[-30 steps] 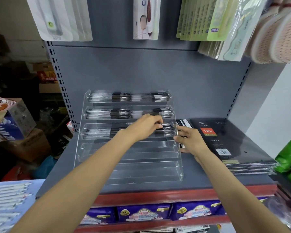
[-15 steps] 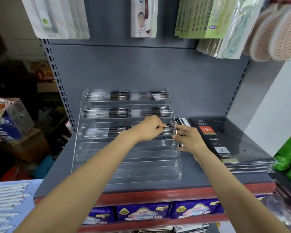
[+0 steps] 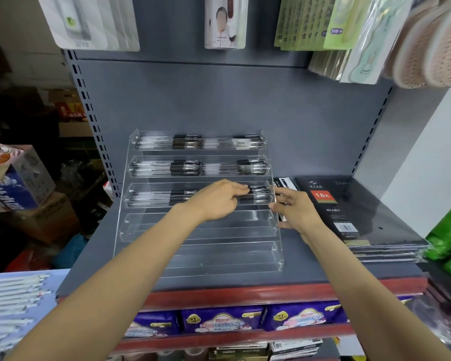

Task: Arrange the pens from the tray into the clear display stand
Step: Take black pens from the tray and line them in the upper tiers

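three stand [image 3: 201, 256] tiers of black-clear pens [image 3: 154, 198], left hand [image 3: 219, 201] pinching pens, right hand [image 3: 294, 212] relaxed

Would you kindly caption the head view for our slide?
Left hand sets pens into the clear stand's third tier; right hand steadies its side.

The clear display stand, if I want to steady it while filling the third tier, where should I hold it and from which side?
Hold the clear display stand by its upright right side wall, coming from the right. That edge is exposed beside the diary stack, where the right hand already rests. The front tiers are open troughs, better left free for pens.
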Demonstrator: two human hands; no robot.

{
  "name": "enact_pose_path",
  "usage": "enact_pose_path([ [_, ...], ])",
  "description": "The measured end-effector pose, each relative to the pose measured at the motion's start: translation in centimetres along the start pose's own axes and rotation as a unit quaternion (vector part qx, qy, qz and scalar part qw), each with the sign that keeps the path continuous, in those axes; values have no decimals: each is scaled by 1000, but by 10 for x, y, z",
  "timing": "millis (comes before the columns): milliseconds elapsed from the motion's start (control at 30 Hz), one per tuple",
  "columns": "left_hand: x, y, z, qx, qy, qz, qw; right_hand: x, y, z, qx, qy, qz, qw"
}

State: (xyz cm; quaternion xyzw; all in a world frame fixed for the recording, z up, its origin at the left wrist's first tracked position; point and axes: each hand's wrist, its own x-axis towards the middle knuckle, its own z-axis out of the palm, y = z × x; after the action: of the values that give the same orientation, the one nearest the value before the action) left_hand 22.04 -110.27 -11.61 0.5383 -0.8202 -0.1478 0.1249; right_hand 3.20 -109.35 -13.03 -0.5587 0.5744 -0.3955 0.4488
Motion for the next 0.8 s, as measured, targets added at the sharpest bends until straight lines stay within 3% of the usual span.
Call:
enact_pose_path([
  [133, -2, 0, -1, -12, 1, -1, 1000, -3, 3, 6, -63, 33, -32, 997],
  [233, -7, 1, -4, -33, 79, 6, 996, -9, 0, 13, -124, 78, -73, 986],
  [367, -32, -4, -15, -67, 198, 10, 978, -27, -20, 37, -198, 163, -200, 946],
  [633, -165, -78, -37, -118, 337, -75, 931, -87, -54, 173, -102, -17, -225, 969],
  [800, -285, -162, -37, -118, 354, -178, 911, -144, -56, 300, -83, -115, -205, 968],
])
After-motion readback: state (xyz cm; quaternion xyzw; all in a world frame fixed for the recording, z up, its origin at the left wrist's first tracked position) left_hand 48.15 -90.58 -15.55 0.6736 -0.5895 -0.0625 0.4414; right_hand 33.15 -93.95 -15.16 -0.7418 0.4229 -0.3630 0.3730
